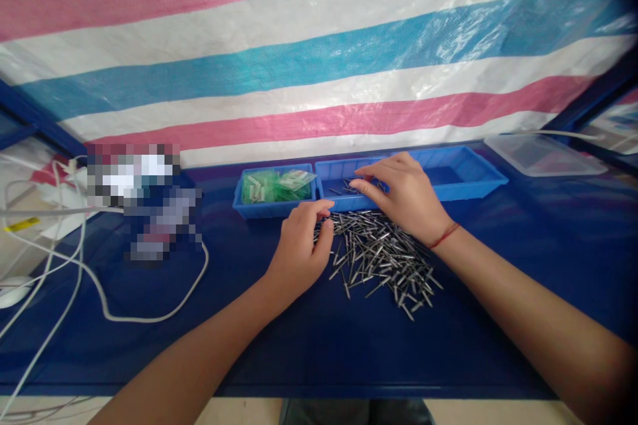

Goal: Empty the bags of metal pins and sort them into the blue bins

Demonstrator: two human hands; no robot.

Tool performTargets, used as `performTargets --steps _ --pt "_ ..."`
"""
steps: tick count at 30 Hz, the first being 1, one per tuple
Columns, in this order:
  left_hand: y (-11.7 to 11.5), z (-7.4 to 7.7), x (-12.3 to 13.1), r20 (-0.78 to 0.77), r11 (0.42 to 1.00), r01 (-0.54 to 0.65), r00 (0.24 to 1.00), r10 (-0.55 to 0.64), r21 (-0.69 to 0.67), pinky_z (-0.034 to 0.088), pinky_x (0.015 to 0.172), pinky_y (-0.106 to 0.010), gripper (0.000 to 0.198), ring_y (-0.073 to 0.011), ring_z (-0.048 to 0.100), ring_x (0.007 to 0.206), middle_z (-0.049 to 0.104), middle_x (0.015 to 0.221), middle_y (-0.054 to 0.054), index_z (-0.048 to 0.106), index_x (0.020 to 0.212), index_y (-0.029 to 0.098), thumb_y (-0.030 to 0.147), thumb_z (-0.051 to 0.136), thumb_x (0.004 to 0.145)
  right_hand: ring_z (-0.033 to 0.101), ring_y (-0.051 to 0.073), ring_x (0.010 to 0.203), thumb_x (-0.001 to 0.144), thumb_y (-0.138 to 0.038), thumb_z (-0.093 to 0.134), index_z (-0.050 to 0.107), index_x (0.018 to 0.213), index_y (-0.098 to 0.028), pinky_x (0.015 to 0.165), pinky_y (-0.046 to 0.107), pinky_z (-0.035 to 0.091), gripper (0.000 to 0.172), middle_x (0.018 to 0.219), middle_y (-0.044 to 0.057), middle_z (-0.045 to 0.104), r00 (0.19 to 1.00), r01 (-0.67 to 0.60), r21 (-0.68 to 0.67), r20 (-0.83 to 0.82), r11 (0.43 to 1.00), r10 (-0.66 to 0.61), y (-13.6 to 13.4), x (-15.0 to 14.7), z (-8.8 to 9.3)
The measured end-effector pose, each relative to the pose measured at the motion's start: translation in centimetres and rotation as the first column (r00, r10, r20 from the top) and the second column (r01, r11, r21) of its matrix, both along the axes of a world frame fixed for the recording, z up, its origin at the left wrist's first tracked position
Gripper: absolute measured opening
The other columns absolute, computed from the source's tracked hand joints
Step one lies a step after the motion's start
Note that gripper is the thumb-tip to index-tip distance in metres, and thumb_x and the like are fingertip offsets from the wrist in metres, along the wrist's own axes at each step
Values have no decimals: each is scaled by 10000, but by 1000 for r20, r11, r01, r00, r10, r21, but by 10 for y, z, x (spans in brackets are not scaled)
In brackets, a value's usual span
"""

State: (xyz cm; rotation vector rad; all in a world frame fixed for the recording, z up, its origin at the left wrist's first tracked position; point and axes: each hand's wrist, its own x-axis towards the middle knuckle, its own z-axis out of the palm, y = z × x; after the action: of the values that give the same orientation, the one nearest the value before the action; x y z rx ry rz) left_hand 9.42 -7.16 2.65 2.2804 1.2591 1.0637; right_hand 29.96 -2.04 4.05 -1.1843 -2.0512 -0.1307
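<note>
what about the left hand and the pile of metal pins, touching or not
Touching. The head view shows the left hand with its fingers curled onto the left edge of the pile of pins, with no gap.

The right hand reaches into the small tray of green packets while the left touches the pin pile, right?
No: the head view shows the right hand in the larger blue tray, with a few loose pins. The left hand does touch the pin pile.

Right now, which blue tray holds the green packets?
The smaller blue tray on the left; the longer blue tray beside it holds only a few metal pins.
</note>
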Motion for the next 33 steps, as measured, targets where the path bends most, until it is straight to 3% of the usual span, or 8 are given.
performTargets --steps 6,11,14,24,33 --pt "-2 4 -2 -225 994 101 970 -90 39 381 860 -347 191 -193 530 986 583 1067 -70 618 922 191 137 438 890 601 229 791 912 -304 491 658 847 -220 764 389 433 198 843 51 696 998 32 15 -50 999 -31 -18 7 5" --pt "-9 8 2 -417 949 315 863 -285 5 329 765 -327 113 -171 515 846 608 883 -23 643 870 207 219 533 846 612 220 811 897 -245 511 633 829 -220 786 383 444 142 842 42 694 996 -33 -16 -89 999 31 -35 3 6" --pt "-13 7 5 -493 922 388 803 -335 5 309 736 -321 167 -163 504 825 599 842 -21 646 903 208 257 486 894 612 208 799 893 -219 512 619 808 -215 787 379 448 136 838 38 696 991 -88 -32 -99 996 85 -41 -2 7" --pt "-12 6 7 -624 916 399 729 -282 52 293 767 -332 217 -156 499 851 592 921 -20 647 906 230 306 448 946 620 213 817 881 -191 500 635 878 -217 792 387 456 138 889 43 707 984 -148 -45 -112 988 142 -45 -10 8" --pt "-10 10 14 -722 885 415 676 -146 210 272 754 -375 198 -187 489 861 607 865 -19 642 853 261 176 478 925 614 214 821 877 -207 500 624 1031 -185 787 366 464 199 854 57 674 986 -138 -71 -106 988 130 -50 -14 6"
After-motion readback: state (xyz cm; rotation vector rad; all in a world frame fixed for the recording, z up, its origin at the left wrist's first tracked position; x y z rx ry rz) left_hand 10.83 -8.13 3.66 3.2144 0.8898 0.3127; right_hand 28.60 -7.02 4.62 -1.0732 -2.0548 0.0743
